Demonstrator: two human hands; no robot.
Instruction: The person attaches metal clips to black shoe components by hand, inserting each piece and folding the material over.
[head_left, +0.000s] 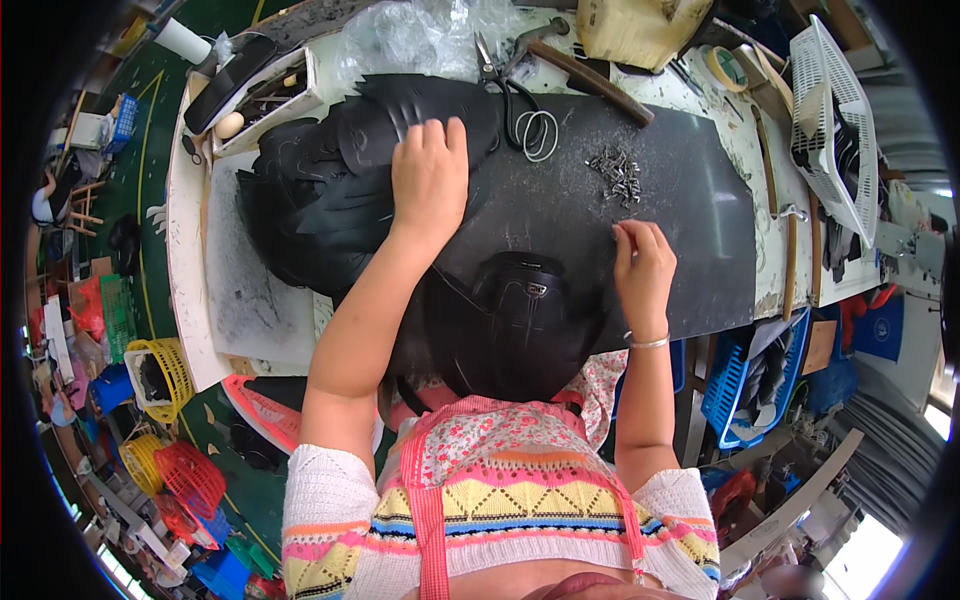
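My left hand (430,180) is over a heap of black leather-like pieces (330,180), back of the hand up. Its fingers are curled, and whatever they hold is hidden under them. My right hand (645,262) has thumb and fingertips pinched together just below a small pile of metal fittings (615,175). Anything in that pinch is too small to make out. Between my forearms a black bag (520,330) with a small metal buckle lies at the near table edge, against my apron.
Scissors (490,70), a hammer (590,82) and a pale wire loop (540,137) lie at the far side. Clear plastic (410,35) is behind the heap, a tool box (285,100) to its left. A white basket (835,130) and tape roll (726,68) stand right; a blue basket (755,375) is below.
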